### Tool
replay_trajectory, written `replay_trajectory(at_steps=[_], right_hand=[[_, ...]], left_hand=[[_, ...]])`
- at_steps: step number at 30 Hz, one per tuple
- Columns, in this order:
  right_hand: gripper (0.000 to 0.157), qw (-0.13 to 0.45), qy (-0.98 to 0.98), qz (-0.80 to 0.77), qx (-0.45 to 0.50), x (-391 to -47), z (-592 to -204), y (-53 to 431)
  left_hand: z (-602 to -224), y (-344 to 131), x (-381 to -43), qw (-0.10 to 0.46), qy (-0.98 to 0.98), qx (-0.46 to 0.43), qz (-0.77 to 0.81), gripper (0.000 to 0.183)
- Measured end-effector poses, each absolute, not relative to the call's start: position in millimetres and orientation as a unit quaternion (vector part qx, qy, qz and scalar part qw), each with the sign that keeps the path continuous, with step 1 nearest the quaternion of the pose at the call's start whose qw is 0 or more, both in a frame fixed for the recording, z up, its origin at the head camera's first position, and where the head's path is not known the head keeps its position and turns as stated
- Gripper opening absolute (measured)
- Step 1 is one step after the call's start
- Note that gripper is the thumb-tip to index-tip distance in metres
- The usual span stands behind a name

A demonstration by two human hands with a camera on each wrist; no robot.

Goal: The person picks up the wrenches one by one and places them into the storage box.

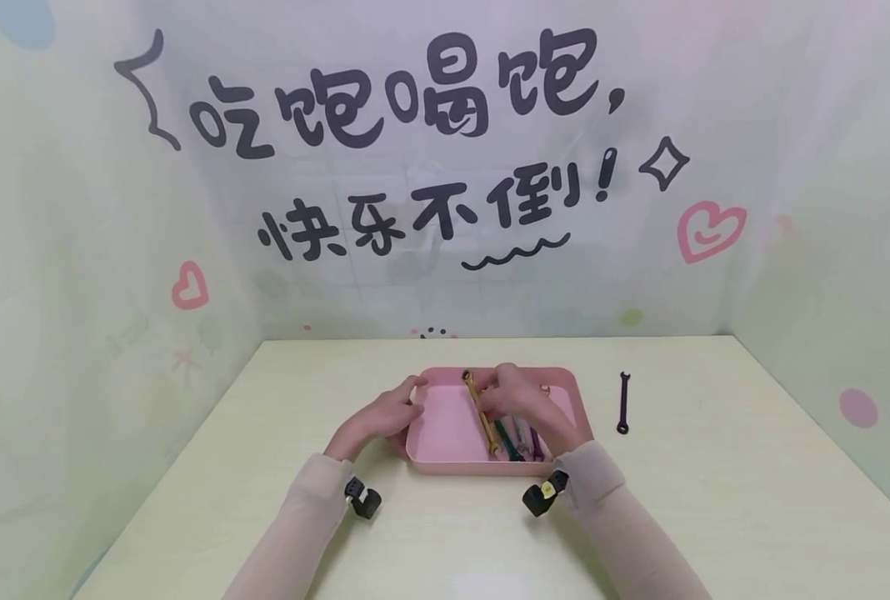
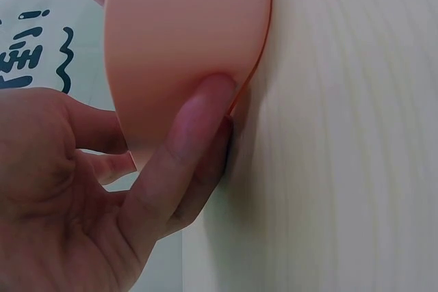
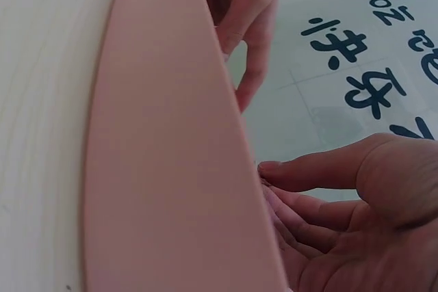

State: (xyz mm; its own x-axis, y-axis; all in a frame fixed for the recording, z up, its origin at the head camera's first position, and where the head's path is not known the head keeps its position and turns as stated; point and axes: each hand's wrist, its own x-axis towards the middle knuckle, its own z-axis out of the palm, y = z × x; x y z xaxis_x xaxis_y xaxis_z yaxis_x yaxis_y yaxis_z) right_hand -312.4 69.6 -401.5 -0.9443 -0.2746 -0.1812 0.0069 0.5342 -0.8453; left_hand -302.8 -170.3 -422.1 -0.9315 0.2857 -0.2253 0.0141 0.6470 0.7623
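Observation:
My left hand (image 1: 389, 412) grips the left end of a pink tray (image 1: 445, 468). In the left wrist view, the left thumb (image 2: 198, 124) presses the tray's outer wall (image 2: 185, 25), with other fingers at the rim and below. My right hand (image 1: 516, 393) reaches over the tray and pinches a gold combination wrench (image 1: 482, 417), which slants across the tray's middle. Right of it, partly under the hand, lie a green wrench (image 1: 508, 442) and a purple wrench (image 1: 537, 445). In the right wrist view, the near wall (image 3: 164, 135) hides the right fingertips.
A dark purple wrench (image 1: 623, 404) lies on the light wooden table (image 1: 715, 483), to the right of the tray. Behind the table hangs a pale printed curtain (image 1: 355, 292) with large dark characters. A small black camera is strapped at each wrist.

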Motion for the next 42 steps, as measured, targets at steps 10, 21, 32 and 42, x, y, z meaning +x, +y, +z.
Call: replay_trajectory(at_steps=[10,21,32,42], right_hand=[[0.023,0.110,0.888,-0.438,-0.088,-312,-416,60],[0.019,0.087,0.903,-0.413,-0.084,-307,-416,58],[0.017,0.097,0.902,-0.409,-0.095,-309,-405,64],[0.028,0.102,0.878,-0.452,-0.118,-313,-382,84]], left_hand=[[-421,-171,-303,0.166,0.893,0.079,0.411,0.055],[-420,-170,-303,0.162,0.895,0.084,0.407,0.055],[-417,-170,-303,0.168,0.889,0.083,0.418,0.055],[-417,-171,-303,0.172,0.886,0.082,0.423,0.055]])
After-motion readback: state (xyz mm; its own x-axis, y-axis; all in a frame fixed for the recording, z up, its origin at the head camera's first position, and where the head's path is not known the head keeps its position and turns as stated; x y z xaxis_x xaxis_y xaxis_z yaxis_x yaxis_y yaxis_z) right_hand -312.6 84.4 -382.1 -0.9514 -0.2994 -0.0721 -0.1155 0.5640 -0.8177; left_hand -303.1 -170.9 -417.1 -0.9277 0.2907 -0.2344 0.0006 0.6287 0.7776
